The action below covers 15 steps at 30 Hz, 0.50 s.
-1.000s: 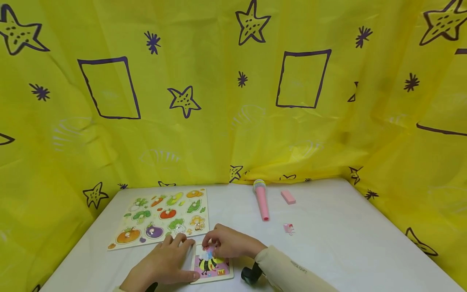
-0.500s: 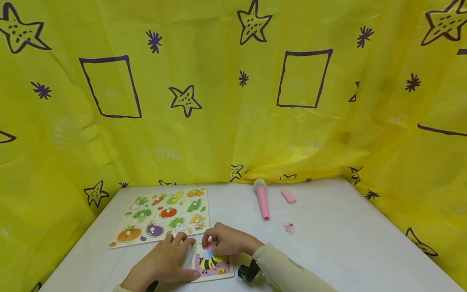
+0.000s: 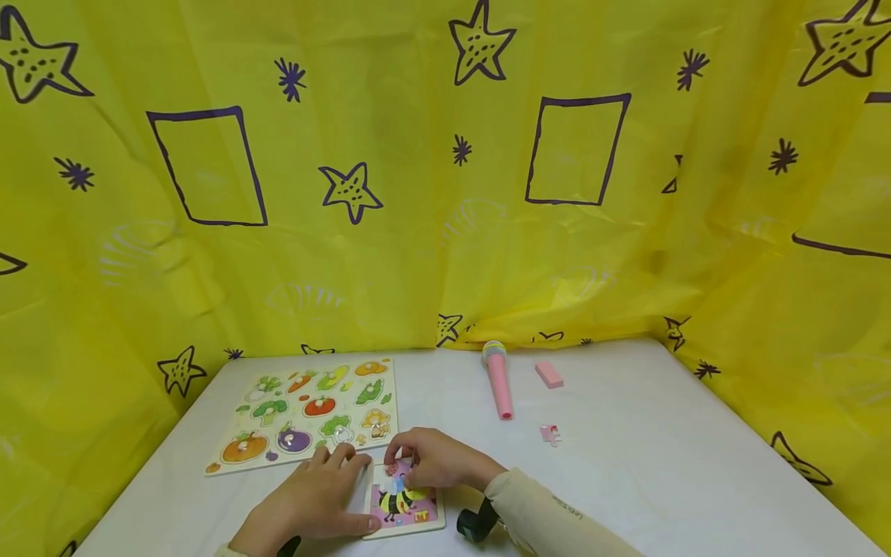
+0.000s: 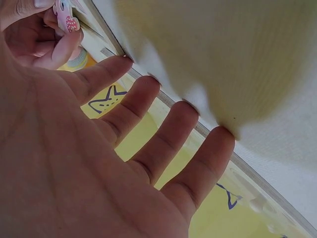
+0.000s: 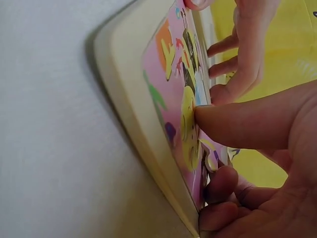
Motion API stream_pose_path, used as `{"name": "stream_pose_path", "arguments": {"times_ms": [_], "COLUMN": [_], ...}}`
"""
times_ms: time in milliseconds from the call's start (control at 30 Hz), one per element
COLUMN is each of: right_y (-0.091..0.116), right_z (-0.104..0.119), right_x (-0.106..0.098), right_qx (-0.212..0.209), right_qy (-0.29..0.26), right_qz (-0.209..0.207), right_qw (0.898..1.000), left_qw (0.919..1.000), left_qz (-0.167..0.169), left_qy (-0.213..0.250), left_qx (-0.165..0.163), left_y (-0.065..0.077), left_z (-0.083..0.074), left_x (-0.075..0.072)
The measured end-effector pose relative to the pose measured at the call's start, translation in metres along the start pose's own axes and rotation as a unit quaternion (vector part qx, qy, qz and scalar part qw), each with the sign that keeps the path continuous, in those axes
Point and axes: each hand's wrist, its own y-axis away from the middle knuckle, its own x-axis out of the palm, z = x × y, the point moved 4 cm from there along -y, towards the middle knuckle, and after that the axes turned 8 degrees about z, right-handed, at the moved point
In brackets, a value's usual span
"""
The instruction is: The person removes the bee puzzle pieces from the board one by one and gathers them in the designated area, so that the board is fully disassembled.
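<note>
A small framed jigsaw puzzle of a bee (image 3: 400,504) lies on the white table at the front. My right hand (image 3: 442,458) is over its upper part and pinches a pink puzzle piece (image 4: 69,21) with a red dotted shape. In the right wrist view the piece (image 5: 211,156) stands tilted against the picture, and the thumb touches the bee's yellow face (image 5: 188,129). My left hand (image 3: 313,495) lies along the puzzle's left side, thumb on the lower left corner, fingers spread toward the top. The picture's upper part is partly hidden by my right fingers.
A large vegetable peg board (image 3: 348,394) lies behind my left hand, close to its fingertips. Further right are a pink toy microphone (image 3: 500,387), a pink block (image 3: 548,374) and a loose pink puzzle piece (image 3: 550,435). A yellow curtain (image 3: 418,263) hangs round the table.
</note>
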Motion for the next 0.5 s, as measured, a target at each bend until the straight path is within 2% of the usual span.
{"name": "stream_pose_path", "arguments": {"times_ms": [267, 500], "right_y": [-0.001, -0.001], "right_z": [-0.009, -0.015], "right_x": [0.0, -0.005], "right_qx": [0.02, 0.001], "right_qy": [-0.051, -0.072], "right_qz": [-0.028, -0.036], "right_qw": [0.998, 0.997], "left_qw": [1.0, 0.9999], "left_qz": [-0.001, 0.007], "left_qy": [0.005, 0.004], "left_qx": [-0.004, -0.014], "left_y": [0.001, -0.001], "left_z": [0.0, -0.001], "left_x": [-0.001, -0.002]}}
